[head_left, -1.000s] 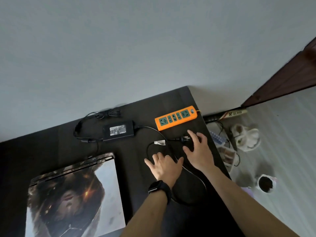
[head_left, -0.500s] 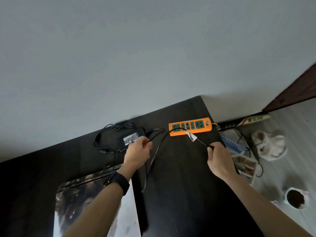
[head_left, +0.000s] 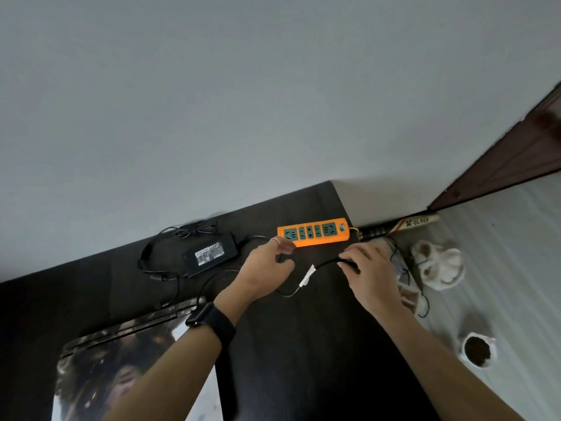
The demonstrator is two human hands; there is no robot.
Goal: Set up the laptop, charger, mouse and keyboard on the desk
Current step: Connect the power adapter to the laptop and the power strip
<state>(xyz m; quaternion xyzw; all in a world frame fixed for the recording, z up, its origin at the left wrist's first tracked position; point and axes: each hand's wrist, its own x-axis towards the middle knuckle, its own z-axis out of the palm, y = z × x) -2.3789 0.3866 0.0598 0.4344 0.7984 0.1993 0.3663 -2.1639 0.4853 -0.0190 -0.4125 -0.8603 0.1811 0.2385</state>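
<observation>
The strip [head_left: 313, 236], at one o'clock on the black desk [head_left: 303, 344], is orange with green sockets. The charger [head_left: 209, 258] at eleven is black with a pale label, its cable [head_left: 326, 263] black with a white tag [head_left: 307, 278]. The laptop [head_left: 130, 369] at seven bears a dark printed picture. The watch [head_left: 212, 322] is black.

The left hand [head_left: 267, 270] has been brought from the charger brick [head_left: 210, 256] to just beside the power strip [head_left: 314, 235]. The cable [head_left: 326, 264] is now held lower by the right hand [head_left: 368, 271]. The plug, seemingly, is enclosed in the left.

My dark desk [head_left: 303, 344] against the wall, orange power strip [head_left: 314, 236] at its far corner, black charger brick [head_left: 210, 254] beside its cable, decorated laptop [head_left: 127, 360] nearest me
</observation>
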